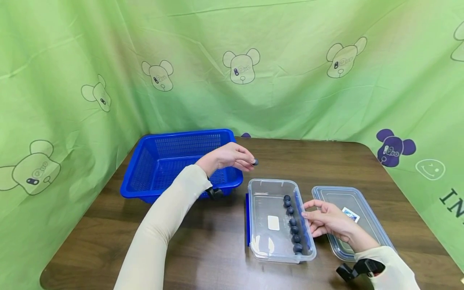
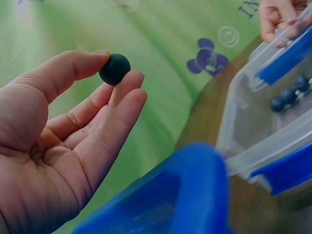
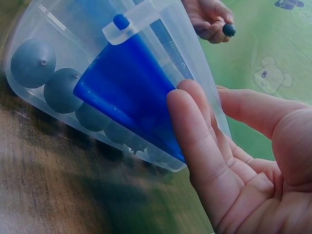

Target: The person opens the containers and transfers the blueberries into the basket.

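My left hand (image 1: 237,158) is raised near the right rim of the blue basket. Between thumb and fingertips it pinches a dark blueberry (image 2: 115,69); the other fingers are loosely bent. My right hand (image 1: 330,219) grips the right side of a clear plastic container (image 1: 261,241). In the right wrist view its fingers lie against the outside by the blue latch flap (image 3: 131,92), with the thumb at the rim. Inside the container, several blueberries (image 1: 295,229) form a line along the right wall, with a small gap between some of them.
A blue mesh basket (image 1: 145,189) stands at the back left. The container's clear lid (image 1: 362,209), with a small label, lies right of the container, partly behind my right hand. Green printed cloth (image 1: 203,108) hangs around the wooden table (image 1: 203,257).
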The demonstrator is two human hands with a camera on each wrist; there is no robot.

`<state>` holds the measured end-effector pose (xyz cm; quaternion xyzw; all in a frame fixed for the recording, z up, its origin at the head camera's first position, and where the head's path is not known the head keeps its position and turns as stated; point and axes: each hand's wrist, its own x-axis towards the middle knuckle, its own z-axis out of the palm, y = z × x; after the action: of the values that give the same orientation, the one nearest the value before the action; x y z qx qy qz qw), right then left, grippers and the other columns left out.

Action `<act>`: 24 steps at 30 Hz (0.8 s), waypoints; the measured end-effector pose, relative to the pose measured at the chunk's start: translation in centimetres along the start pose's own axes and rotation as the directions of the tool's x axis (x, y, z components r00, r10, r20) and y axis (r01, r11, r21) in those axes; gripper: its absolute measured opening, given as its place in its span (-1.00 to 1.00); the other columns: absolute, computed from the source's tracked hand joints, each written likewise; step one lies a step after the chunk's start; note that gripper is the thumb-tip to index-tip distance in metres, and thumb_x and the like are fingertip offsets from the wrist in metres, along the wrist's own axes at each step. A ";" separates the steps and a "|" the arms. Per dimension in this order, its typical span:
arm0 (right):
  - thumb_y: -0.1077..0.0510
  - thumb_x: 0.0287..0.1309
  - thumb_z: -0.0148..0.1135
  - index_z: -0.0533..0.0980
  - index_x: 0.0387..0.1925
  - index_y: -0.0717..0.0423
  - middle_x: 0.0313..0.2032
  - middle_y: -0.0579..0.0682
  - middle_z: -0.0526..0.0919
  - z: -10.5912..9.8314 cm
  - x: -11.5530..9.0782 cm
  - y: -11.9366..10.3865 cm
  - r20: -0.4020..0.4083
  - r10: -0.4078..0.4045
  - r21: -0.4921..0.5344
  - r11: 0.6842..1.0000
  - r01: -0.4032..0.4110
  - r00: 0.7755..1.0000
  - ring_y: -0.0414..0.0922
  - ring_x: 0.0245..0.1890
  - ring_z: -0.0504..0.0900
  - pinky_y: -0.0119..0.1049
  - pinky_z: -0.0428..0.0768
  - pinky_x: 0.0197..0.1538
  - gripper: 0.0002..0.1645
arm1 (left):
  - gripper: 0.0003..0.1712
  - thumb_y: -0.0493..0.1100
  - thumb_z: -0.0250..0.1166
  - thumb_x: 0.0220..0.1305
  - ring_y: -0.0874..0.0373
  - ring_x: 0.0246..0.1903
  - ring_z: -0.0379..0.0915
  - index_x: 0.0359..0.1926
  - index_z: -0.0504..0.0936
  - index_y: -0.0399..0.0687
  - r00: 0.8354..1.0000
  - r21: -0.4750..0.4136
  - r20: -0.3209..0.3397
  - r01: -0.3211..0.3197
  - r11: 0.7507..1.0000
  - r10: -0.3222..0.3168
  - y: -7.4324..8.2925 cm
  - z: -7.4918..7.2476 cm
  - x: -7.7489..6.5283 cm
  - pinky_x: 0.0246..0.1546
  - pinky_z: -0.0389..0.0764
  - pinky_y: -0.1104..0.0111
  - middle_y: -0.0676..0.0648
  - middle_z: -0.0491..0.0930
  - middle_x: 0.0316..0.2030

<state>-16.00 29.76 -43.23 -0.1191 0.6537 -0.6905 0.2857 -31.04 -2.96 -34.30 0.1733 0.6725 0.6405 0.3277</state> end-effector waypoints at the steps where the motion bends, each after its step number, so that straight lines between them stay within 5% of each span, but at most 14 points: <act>1: 0.29 0.43 0.07 0.39 -0.01 0.09 -0.47 -0.01 0.69 0.0 0.0 0.0 0.003 0.000 0.002 1.000 0.000 1.000 -0.20 -0.50 0.69 -0.30 0.74 -0.37 -0.83 | -0.92 -0.46 0.22 0.35 -0.05 -0.31 0.70 -0.18 0.61 -0.45 1.000 -0.006 -0.014 -0.002 1.000 0.001 0.1 -0.4 -0.1 0.12 0.56 -0.05 -0.31 0.70 -0.28; 6: 0.30 0.44 0.05 0.38 -0.01 0.07 -0.47 -0.01 0.69 0.0 0.0 0.0 0.011 0.002 0.015 1.000 -0.002 1.000 -0.20 -0.50 0.69 -0.30 0.75 -0.37 -0.83 | -0.86 -0.45 0.18 0.37 -0.02 -0.29 0.69 -0.11 0.58 -0.50 0.995 -0.026 -0.094 -0.018 0.999 0.016 0.3 -2.6 -0.8 0.07 0.62 0.01 -0.47 0.61 -0.06; 13: 0.32 0.45 0.03 0.38 0.00 0.09 -0.48 0.01 0.70 -0.1 -0.2 0.0 0.012 -0.016 0.011 1.000 0.016 1.000 -0.19 -0.51 0.70 -0.29 0.74 -0.39 -0.83 | -0.85 -0.38 0.23 0.36 0.03 -0.26 0.69 -0.13 0.64 -0.43 0.984 -0.042 -0.174 -0.042 0.998 0.034 -0.6 -6.5 -1.6 -0.01 0.69 0.15 -0.33 0.69 -0.16; 18: 0.33 0.46 0.00 0.38 0.01 0.08 -0.47 0.01 0.70 -0.2 -0.2 0.1 0.020 -0.022 0.014 1.000 0.022 1.000 -0.18 -0.50 0.70 -0.28 0.75 -0.39 -0.82 | -0.79 -0.39 0.24 0.36 -0.03 -0.19 0.69 -0.05 0.61 -0.46 0.965 -0.068 -0.260 0.003 0.998 -0.021 -1.3 -8.5 -2.0 0.17 0.54 0.03 -0.37 0.67 -0.11; 24: 0.33 0.45 0.00 0.38 0.01 0.09 -0.47 0.01 0.71 -0.2 -0.2 0.1 0.022 -0.020 0.023 1.000 0.019 1.000 -0.18 -0.50 0.70 -0.29 0.74 -0.39 -0.82 | -0.60 -0.40 0.23 0.36 -0.04 -0.16 0.69 0.16 0.48 -0.54 0.935 -0.067 -0.338 0.094 0.993 -0.111 -2.0 -10.5 -2.4 0.26 0.42 0.00 -0.17 0.71 -0.33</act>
<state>-15.89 30.05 -43.31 -0.1299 0.6415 -0.6992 0.2876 -35.82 -12.64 -36.13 0.0163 0.7111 0.6594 0.2432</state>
